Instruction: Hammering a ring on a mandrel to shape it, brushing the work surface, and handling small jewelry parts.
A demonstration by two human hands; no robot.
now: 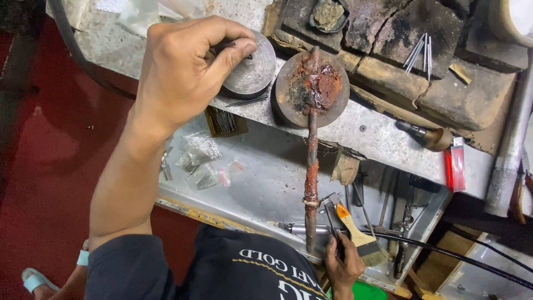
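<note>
Person, head view: bare forearms and hands; dark navy short-sleeved shirt (222, 269) with white and gold lettering; light blue sandal (34, 279) on one foot, lower left.

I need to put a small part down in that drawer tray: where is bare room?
Bare metal lies mid-tray, between the plastic packets and the rusty rod. Right of the rod it is crowded: brush, pliers and tools, with the right hand there.
</note>
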